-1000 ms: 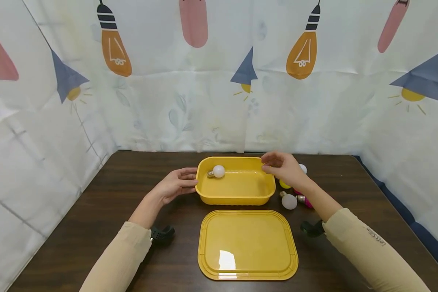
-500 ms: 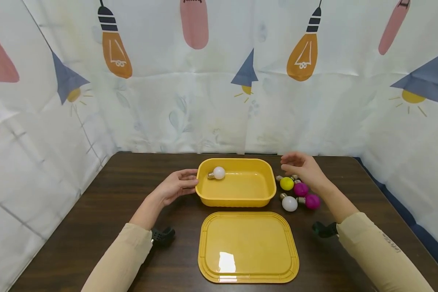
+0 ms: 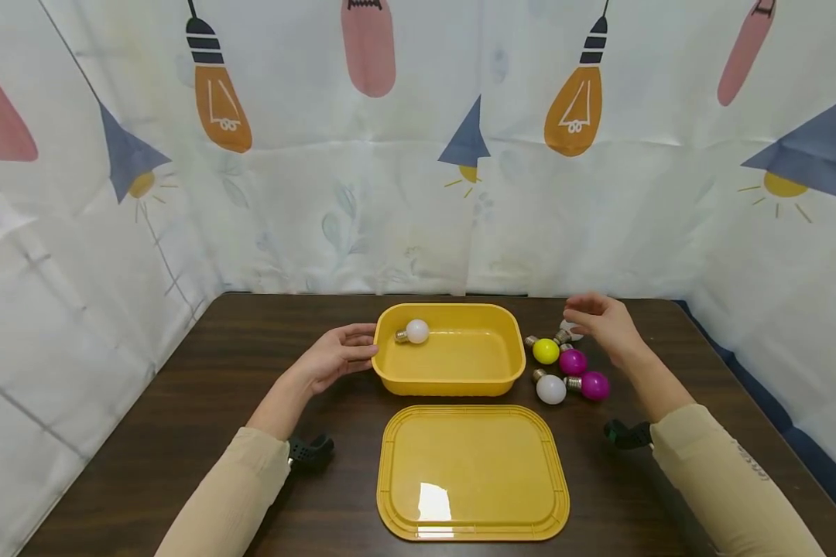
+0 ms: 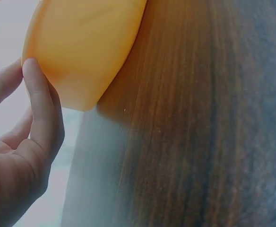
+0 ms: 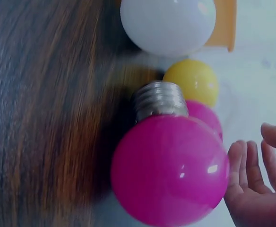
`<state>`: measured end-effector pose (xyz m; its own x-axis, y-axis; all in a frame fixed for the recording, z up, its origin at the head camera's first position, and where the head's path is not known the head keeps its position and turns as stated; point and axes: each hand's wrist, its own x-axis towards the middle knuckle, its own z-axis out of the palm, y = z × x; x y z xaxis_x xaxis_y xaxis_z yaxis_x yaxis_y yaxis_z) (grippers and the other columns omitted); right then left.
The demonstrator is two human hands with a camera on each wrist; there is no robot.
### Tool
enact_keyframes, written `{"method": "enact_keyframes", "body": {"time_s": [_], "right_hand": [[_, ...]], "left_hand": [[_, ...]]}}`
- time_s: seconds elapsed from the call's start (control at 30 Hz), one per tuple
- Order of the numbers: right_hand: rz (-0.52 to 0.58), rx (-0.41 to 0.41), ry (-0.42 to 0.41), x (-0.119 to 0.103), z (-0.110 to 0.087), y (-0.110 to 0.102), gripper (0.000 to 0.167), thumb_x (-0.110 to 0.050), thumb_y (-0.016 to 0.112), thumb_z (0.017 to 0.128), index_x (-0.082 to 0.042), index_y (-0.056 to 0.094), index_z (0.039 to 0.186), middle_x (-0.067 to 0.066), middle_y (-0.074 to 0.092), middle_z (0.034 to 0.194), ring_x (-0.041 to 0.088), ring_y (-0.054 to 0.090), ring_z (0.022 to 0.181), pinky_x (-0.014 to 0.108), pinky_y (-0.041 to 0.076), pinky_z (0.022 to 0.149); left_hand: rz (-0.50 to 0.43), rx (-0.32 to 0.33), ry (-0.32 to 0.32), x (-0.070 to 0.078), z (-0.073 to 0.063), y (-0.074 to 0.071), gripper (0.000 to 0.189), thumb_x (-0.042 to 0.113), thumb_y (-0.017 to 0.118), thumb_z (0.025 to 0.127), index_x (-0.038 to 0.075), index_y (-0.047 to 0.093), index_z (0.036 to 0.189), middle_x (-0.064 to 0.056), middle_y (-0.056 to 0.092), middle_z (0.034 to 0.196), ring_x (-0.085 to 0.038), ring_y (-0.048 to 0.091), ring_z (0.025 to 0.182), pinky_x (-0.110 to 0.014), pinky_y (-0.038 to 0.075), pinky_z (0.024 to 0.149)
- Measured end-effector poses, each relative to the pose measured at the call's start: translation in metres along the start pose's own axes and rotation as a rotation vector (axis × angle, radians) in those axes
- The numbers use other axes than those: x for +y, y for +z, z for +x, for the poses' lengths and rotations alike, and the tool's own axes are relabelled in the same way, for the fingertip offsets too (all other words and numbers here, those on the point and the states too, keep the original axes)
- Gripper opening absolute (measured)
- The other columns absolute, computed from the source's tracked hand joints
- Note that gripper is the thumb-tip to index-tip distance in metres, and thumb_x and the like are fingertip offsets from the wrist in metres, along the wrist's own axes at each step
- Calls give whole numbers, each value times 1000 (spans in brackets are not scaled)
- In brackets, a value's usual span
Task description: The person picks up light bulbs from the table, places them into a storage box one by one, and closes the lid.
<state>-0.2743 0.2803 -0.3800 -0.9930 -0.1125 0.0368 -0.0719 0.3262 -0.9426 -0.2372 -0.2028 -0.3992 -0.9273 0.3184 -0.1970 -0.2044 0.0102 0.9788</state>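
My left hand (image 3: 339,356) touches the left end of a yellow plastic box (image 3: 453,389). In the left wrist view, the fingertips (image 4: 30,68) meet the box's edge. One white light bulb (image 3: 416,331) lies inside the box on the left. To the right of the box, my right hand (image 3: 609,329) hovers over another white bulb (image 3: 570,328), partly hidden by the fingers. The right wrist view shows the right hand's thumb spread from its fingers, with nothing between them. Close by lie a yellow bulb (image 3: 546,351), two magenta bulbs (image 3: 595,385) and a white bulb (image 3: 551,389).
A flat yellow lid (image 3: 474,472) lies on the dark wooden table (image 3: 306,503) in front of the box. Behind the table hangs a white curtain (image 3: 404,216) printed with lamps and bulbs. Dark straps sit at both wrists.
My right hand has moved from the box's right rim rightward to the far white bulb, uncovering the yellow and magenta bulbs. The left hand stays at the box.
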Motion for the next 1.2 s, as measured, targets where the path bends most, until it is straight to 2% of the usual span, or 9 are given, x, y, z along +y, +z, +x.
{"method": "enact_keyframes", "body": {"time_s": [0.13,0.4,0.6,0.77,0.83,0.97,1.2], "right_hand": [[13,24,21,6,0,-7,48,-25,64,104,8,51,137,15,56,129,15,61,107,34,56,96],[4,70,51,17,0,-14,48,-24,65,104,8,51,137,12,57,125,11,62,102,41,54,100],[-31,97,72,23,-2,-17,53,-26,65,104,9,49,140,21,54,135,12,60,104,31,56,93],[-59,78,107,28,-2,-19,58,-28,64,104,9,45,144,25,48,144,21,56,114,25,55,91],[-55,53,113,29,0,-20,60,-29,64,104,9,44,146,26,46,145,29,54,120,28,55,93],[-56,-6,123,30,3,-21,65,-31,64,104,9,40,149,29,42,147,38,49,128,38,53,100],[-68,-71,124,30,6,-19,68,-30,63,105,9,35,153,32,37,152,42,45,133,51,45,109]], "left_hand": [[2,4,0,0,0,1,58,2,64,102,-1,39,155,-27,54,140,-21,70,100,-33,58,90],[18,-3,14,-2,0,-1,61,5,65,102,-1,38,155,-26,54,142,-23,68,105,-33,58,91],[11,0,17,-3,0,-1,60,5,66,101,0,38,155,-25,54,141,-24,68,106,-32,58,90],[17,-15,23,-3,-1,-1,61,6,65,102,0,37,156,-27,52,143,-24,68,107,-32,57,92],[15,-13,23,-4,-1,-1,61,6,65,102,0,37,156,-28,52,143,-26,67,109,-32,57,92],[10,-15,31,-3,-1,-1,61,6,65,102,-1,37,156,-29,51,143,-25,67,109,-32,57,92],[-4,-14,29,-5,-1,-1,59,5,64,102,-1,38,155,-27,53,142,-22,69,104,-34,57,93]]}}
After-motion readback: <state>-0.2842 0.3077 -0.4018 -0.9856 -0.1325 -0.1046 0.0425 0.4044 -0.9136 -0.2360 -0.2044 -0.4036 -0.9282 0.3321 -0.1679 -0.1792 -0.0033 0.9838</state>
